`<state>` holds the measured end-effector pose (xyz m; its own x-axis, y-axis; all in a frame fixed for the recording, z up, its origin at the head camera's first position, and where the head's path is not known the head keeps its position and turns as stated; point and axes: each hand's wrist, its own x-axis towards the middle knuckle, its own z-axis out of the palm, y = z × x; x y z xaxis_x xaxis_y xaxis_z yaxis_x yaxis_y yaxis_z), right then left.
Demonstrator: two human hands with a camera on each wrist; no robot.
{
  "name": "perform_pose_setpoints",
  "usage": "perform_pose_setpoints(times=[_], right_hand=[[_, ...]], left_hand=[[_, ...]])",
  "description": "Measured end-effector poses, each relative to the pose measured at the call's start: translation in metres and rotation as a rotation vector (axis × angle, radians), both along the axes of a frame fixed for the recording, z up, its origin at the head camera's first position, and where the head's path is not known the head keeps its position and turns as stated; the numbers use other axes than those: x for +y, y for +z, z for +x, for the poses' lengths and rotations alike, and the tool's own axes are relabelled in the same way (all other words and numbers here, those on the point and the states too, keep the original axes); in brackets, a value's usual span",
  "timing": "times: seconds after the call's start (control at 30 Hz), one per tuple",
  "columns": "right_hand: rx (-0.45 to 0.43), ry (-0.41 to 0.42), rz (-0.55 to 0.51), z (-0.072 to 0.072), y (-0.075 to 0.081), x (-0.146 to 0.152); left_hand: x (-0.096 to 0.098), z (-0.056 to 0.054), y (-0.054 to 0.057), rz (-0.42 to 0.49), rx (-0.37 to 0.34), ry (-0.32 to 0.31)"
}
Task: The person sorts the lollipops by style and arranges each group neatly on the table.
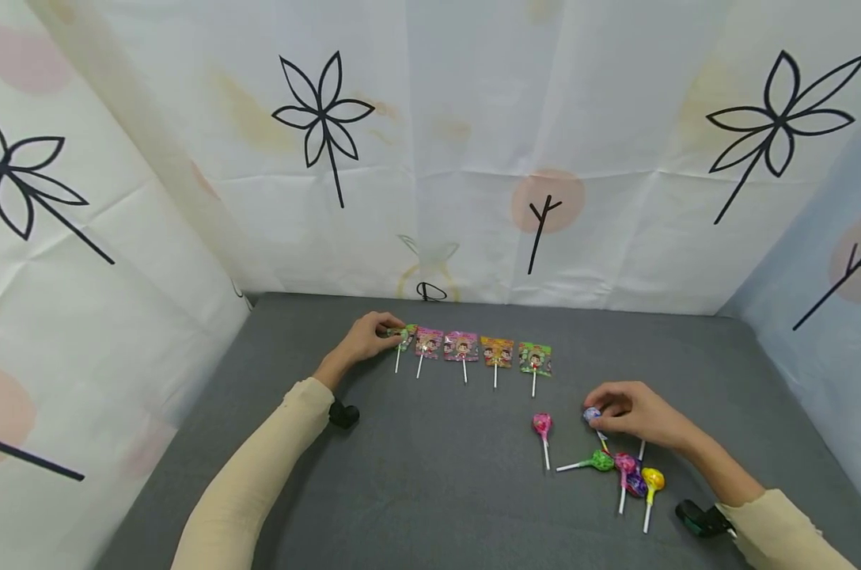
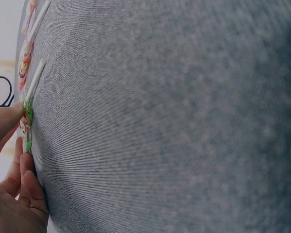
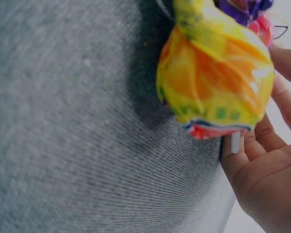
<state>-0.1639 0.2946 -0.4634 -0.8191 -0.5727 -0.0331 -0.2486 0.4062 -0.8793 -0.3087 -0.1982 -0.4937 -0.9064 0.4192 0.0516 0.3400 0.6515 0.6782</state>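
My left hand (image 1: 365,339) pinches a flat lollipop in a green wrapper (image 1: 405,337) at the left end of a row. In the left wrist view the thumb presses the green wrapper (image 2: 28,113) from above, fingers at its lower edge, and the white stick points away. My right hand (image 1: 642,413) holds a round lollipop in a pale purple-blue wrapper (image 1: 591,413) between thumb and fingers, its stick pointing down over the loose pile. The right wrist view shows a yellow lollipop (image 3: 218,82) large in front of the palm; it hides part of the fingers.
Pink (image 1: 461,346), orange (image 1: 497,351) and green (image 1: 535,359) flat lollipops continue the row. A red-pink round lollipop (image 1: 542,425) lies apart, left of the right hand. Below that hand are green (image 1: 601,461), pink (image 1: 625,462), purple and yellow (image 1: 654,480) ones. Printed cloth walls (image 1: 459,142) enclose the grey table (image 1: 416,475).
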Motion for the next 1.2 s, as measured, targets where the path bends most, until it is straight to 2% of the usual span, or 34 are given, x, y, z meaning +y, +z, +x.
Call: perform_pose_setpoints(times=[0.2, 0.47, 0.7, 0.93, 1.2], right_hand=[[-0.001, -0.039, 0.018, -0.003, 0.0, 0.002], [-0.016, -0.167, 0.048, -0.005, 0.006, 0.006], [0.042, -0.267, 0.06, -0.014, 0.019, -0.003], [0.08, -0.238, 0.006, -0.024, 0.024, -0.028], [0.055, -0.18, -0.071, -0.036, 0.038, -0.058]], left_hand=[[-0.001, 0.0, -0.002, 0.014, 0.012, -0.001], [0.0, -0.001, -0.003, 0.03, 0.01, -0.002], [-0.002, -0.001, -0.003, 0.035, -0.004, 0.002], [-0.002, 0.0, -0.004, 0.036, -0.001, 0.004], [-0.001, 0.001, -0.002, 0.039, 0.001, 0.008]])
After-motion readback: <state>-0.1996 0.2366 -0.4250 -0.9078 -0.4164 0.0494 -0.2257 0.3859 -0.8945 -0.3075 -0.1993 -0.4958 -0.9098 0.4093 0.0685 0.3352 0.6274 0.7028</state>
